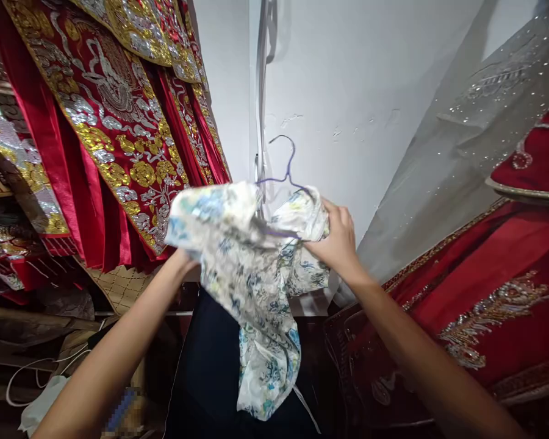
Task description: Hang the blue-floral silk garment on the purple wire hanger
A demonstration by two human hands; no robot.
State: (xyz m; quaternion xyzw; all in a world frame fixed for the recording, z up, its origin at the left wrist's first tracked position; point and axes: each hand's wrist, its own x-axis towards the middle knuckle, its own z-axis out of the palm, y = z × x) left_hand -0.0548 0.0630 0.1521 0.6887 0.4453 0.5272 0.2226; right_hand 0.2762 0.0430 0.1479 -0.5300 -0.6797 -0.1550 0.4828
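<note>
A white garment with a blue, green and yellow floral print hangs in front of me, its lower part bunched and twisted. A thin purple clothes hanger sits in its neck opening, hook upward. My right hand grips the garment at its right shoulder, close to the hanger's end, fingers curled around the cloth. At the left side, my left hand is mostly behind the cloth, under the left shoulder; its fingers are hidden. The garment's left part is blurred by motion.
Red robes with gold and silver embroidery hang at the left. Another red embroidered garment and a sheer sparkling white fabric are at the right. A white wall stands behind. A white cable lies at lower left.
</note>
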